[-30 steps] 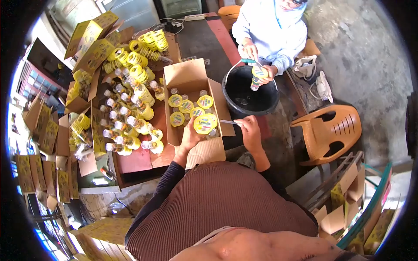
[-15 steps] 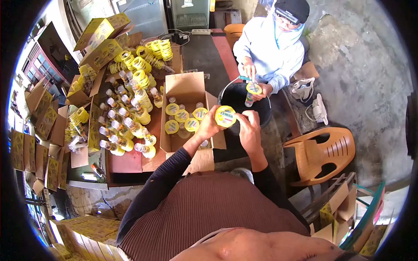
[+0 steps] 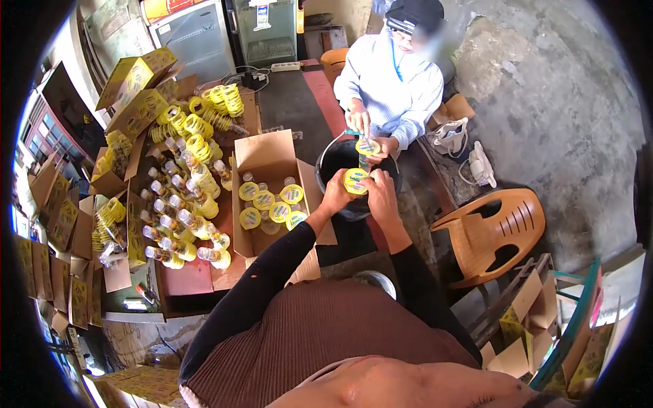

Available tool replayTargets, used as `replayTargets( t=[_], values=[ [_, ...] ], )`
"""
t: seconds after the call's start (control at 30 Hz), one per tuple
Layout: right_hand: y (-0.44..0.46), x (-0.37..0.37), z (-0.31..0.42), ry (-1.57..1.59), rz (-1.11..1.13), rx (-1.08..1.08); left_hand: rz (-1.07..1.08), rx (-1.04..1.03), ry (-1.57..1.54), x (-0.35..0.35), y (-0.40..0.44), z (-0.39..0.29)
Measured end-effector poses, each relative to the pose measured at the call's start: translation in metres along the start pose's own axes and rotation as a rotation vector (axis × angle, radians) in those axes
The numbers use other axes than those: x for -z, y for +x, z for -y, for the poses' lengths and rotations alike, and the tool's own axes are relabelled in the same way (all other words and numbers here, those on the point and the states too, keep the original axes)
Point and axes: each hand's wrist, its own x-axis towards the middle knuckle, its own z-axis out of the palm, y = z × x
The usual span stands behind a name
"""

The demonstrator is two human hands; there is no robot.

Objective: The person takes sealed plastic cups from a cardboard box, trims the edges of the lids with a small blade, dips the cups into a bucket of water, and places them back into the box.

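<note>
Over the black bucket I hold a cup with a round yellow printed lid, its top facing me. My left hand wraps the left side of the cup. My right hand is closed at the right edge of the lid, fingertips against the rim. Just beyond, a co-worker's hands hold a similar yellow-lidded cup, one finger on its top. To the left, an open cardboard box contains several upright cups with yellow lids.
Many small bottles with yellow labels crowd the table's left side, near stacked yellow rings and cartons. An orange plastic chair stands at right. The co-worker sits opposite. A metal bowl is near my waist.
Both hands have moved slightly forward with the cup, nearer the co-worker's cup. My right hand's fingers have come closer against the lid's edge. The camera view has shifted.
</note>
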Motion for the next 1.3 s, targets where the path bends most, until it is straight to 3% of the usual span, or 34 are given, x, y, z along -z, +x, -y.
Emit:
replayTargets(
  t=[0.27, 0.33, 0.47, 0.6, 0.93, 1.3],
  values=[
    [-0.008, 0.023, -0.013, 0.073, -0.076, -0.081, 0.01, 0.102, 0.014, 0.002, -0.009, 0.027],
    [-0.003, 0.029, -0.016, 0.06, -0.164, -0.027, 0.102, 0.121, 0.008, 0.007, -0.008, 0.027],
    [0.003, 0.03, -0.011, 0.085, -0.097, 0.102, 0.192, 0.144, 0.027, 0.01, -0.006, 0.029],
    [0.005, 0.015, -0.008, 0.031, -0.012, 0.261, 0.223, 0.144, 0.009, 0.009, -0.005, 0.041],
    [0.011, -0.002, -0.013, -0.027, 0.112, 0.423, 0.265, 0.12, 0.013, 0.01, -0.003, 0.045],
    [0.008, -0.004, -0.038, -0.022, 0.129, 0.314, 0.279, 0.14, -0.015, 0.007, -0.002, 0.048]
  ],
)
